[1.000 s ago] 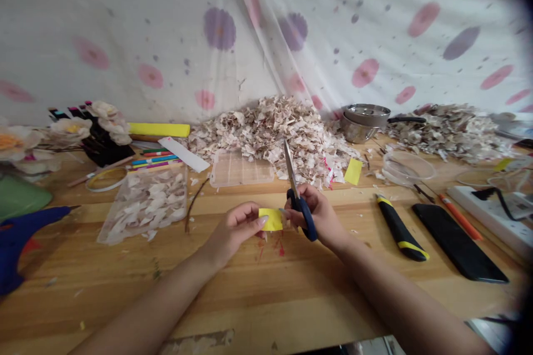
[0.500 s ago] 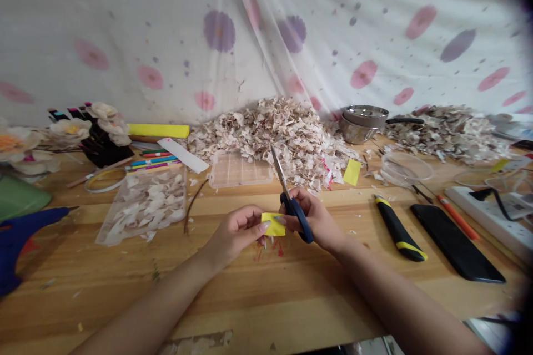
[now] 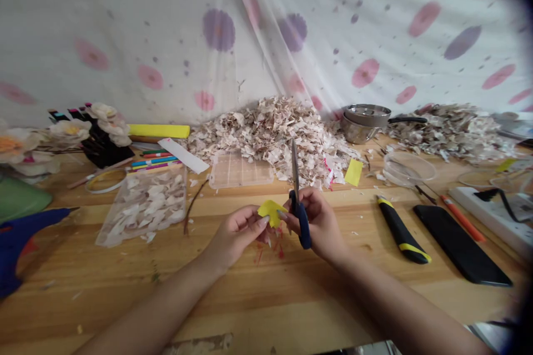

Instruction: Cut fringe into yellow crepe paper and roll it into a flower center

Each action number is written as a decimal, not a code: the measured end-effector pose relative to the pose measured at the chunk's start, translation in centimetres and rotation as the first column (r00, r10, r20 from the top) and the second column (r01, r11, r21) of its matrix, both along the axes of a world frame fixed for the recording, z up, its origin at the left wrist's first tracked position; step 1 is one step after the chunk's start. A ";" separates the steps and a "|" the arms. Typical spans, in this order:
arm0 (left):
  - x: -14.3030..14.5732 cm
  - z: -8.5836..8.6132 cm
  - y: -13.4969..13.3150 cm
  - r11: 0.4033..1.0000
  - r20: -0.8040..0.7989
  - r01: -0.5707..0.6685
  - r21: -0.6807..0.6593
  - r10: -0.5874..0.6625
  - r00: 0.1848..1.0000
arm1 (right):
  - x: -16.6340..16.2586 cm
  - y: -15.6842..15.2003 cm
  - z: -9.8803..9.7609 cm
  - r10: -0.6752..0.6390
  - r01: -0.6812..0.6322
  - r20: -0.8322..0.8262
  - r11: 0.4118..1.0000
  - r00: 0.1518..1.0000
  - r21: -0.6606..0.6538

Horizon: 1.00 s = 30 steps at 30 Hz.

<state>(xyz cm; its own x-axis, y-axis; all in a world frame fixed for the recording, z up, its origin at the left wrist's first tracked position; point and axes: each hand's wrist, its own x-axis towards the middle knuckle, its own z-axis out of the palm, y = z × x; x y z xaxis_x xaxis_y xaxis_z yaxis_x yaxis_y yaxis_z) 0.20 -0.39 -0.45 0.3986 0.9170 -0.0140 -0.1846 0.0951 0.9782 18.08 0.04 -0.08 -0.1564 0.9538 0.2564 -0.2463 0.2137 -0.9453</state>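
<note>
A small piece of yellow paper [image 3: 271, 212] is held between my two hands above the wooden table, bent in the middle. My left hand [image 3: 241, 233] pinches its left side between thumb and fingers. The fingertips of my right hand [image 3: 317, 221] touch its right side. Blue-handled scissors [image 3: 304, 224] also sit in my right hand, their blades together and pointing up and away from me. Below the paper, red marks [image 3: 270, 252] show on the table top. My right fingers are partly hidden behind the scissor handle.
Behind my hands lies a heap of pale flakes [image 3: 275, 127], with a clear plastic lid [image 3: 241, 170] before it. At right are a black-and-yellow cutter [image 3: 403, 233], a phone [image 3: 460, 244] and a power strip [image 3: 495, 216]. A blue glue gun [image 3: 25, 236] is at left.
The yellow paper was flat and rectangular and is now bent. My right hand has turned slightly, so the scissors point more upright and sit a little farther right.
</note>
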 end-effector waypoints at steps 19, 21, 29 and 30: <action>-0.4 1.3 -0.2 0.995 -0.032 -0.064 0.075 0.067 0.997 | 0.4 0.2 0.4 -0.021 0.022 0.004 0.998 1.000 -0.058; -0.5 1.7 -0.3 0.990 -0.046 -0.091 0.104 0.096 0.994 | 0.6 0.4 0.5 0.028 -0.029 -0.014 0.992 1.000 -0.121; -1.0 2.0 -0.6 0.924 0.013 -0.265 0.275 0.272 0.962 | 1.6 0.1 1.5 0.170 -0.168 -0.027 0.985 0.985 0.049; -1.1 1.9 -0.5 0.913 0.036 -0.291 0.287 0.293 0.955 | 1.7 0.0 1.7 0.197 -0.196 0.001 0.977 0.980 0.083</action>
